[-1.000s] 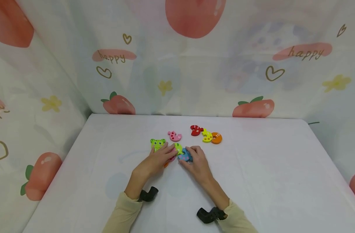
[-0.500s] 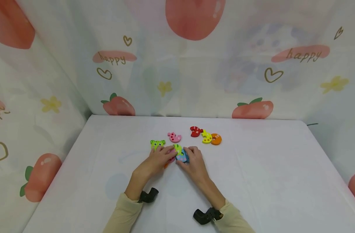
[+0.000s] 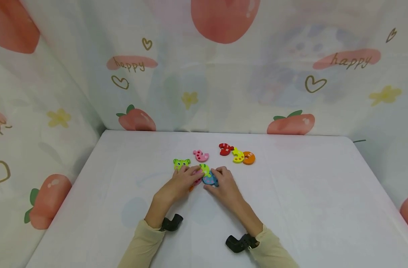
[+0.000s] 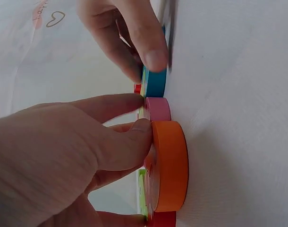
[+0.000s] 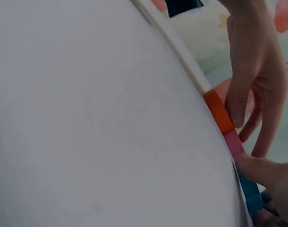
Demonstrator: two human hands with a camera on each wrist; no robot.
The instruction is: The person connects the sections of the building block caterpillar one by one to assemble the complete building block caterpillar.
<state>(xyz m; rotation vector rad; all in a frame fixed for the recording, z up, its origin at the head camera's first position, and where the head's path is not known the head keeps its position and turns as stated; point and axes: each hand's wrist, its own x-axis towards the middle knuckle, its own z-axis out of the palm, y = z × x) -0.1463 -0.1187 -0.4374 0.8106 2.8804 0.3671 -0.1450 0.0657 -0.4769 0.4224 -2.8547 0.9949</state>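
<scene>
Two hands meet mid-table on a joined row of flat wooden puzzle pieces: left hand (image 3: 180,182) pinches the orange round piece (image 4: 170,165), fingertip on the pink piece (image 4: 158,109); right hand (image 3: 224,184) pinches the blue piece (image 3: 210,179). Light-green piece (image 3: 204,169) touches them. Green frog-face piece (image 3: 181,163) just beside left fingers. Loose pink dotted piece (image 3: 200,155) and red-yellow-orange trio (image 3: 237,153) lie behind, unobstructed, on the white table (image 3: 308,193).

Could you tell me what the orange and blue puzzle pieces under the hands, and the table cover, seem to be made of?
Orange piece and blue piece: probably painted wood, thick flat slabs with smooth matte edges. Table cover: looks like white cloth, with a fine weave and soft creases.
</scene>
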